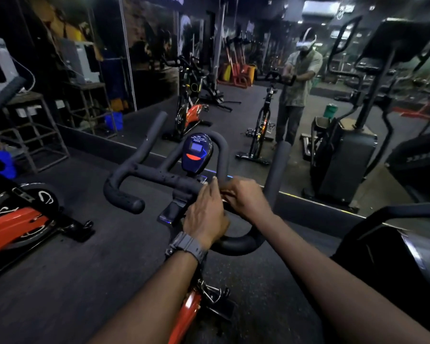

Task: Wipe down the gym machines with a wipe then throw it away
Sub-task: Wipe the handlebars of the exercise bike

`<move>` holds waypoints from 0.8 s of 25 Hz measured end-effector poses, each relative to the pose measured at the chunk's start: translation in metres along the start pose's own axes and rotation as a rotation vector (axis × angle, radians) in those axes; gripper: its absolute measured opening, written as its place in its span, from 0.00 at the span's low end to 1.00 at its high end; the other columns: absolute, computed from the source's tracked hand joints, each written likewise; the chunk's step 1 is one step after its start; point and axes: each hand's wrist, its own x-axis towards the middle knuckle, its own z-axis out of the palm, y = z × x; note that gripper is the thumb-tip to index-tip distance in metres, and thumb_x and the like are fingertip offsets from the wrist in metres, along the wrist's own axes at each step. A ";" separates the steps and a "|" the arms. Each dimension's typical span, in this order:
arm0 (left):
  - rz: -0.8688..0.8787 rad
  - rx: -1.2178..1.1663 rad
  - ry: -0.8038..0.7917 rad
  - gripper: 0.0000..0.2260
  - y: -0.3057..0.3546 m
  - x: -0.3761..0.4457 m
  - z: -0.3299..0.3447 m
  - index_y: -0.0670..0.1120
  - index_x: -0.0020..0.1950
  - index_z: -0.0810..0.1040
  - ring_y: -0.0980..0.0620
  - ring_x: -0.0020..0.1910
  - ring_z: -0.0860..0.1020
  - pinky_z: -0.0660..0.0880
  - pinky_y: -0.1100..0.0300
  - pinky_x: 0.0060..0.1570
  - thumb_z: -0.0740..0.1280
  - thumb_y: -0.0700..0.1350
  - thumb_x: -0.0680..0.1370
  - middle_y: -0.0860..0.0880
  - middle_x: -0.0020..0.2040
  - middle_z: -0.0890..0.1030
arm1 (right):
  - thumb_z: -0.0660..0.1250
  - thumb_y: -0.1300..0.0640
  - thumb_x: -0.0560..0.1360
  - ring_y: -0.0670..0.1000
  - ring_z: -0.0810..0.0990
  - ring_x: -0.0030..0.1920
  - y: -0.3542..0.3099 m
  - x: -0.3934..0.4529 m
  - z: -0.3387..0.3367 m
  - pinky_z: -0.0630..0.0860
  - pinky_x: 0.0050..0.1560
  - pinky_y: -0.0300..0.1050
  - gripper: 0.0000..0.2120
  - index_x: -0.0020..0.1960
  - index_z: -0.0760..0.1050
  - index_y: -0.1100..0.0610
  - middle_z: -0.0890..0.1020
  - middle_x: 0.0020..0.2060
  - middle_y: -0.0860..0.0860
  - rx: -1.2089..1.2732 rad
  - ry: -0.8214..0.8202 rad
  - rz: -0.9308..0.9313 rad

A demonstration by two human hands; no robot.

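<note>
Wiping the bike's handlebar with both my hands.

I cannot see the wipe; I think it is tucked under my right hand point(246, 198), whose grip curls over the middle of the handlebar point(147, 173). My left hand point(205, 214) lies flat beside it, fingers straight. A wipe is likely thin, soft and light, so pinch a bunched edge. The little screen point(196, 153) sits just behind.

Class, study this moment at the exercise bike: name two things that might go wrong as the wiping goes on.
1. Both hands, left hand and right hand, crowd the middle of the handlebar; the far left grip may get missed.
2. The console sits just beyond the fingers, so moisture could reach its lit screen.
</note>
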 end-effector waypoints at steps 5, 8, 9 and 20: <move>0.027 0.014 0.027 0.35 -0.001 0.001 0.004 0.47 0.79 0.52 0.47 0.74 0.66 0.71 0.51 0.63 0.63 0.43 0.75 0.46 0.78 0.60 | 0.72 0.58 0.70 0.55 0.82 0.43 0.024 -0.029 -0.011 0.76 0.41 0.47 0.07 0.46 0.84 0.50 0.82 0.40 0.52 0.022 0.018 0.005; 0.013 0.016 0.002 0.35 -0.004 0.000 0.004 0.47 0.79 0.52 0.45 0.72 0.69 0.71 0.49 0.63 0.63 0.43 0.74 0.47 0.77 0.61 | 0.69 0.60 0.72 0.58 0.82 0.47 -0.001 0.004 0.001 0.77 0.45 0.50 0.09 0.49 0.84 0.51 0.84 0.43 0.54 0.081 0.023 0.047; 0.009 0.013 0.008 0.35 -0.004 0.000 0.003 0.48 0.79 0.52 0.45 0.71 0.70 0.71 0.49 0.62 0.63 0.43 0.74 0.47 0.77 0.62 | 0.69 0.59 0.72 0.57 0.82 0.48 0.004 0.004 -0.001 0.78 0.47 0.49 0.08 0.49 0.84 0.51 0.85 0.44 0.53 0.101 0.017 0.049; 0.031 0.054 0.046 0.32 -0.001 0.000 0.008 0.48 0.77 0.55 0.45 0.71 0.70 0.73 0.49 0.59 0.62 0.43 0.74 0.46 0.76 0.64 | 0.64 0.55 0.75 0.57 0.81 0.52 0.035 -0.028 -0.011 0.78 0.49 0.50 0.08 0.51 0.80 0.51 0.83 0.49 0.53 -0.030 -0.038 0.139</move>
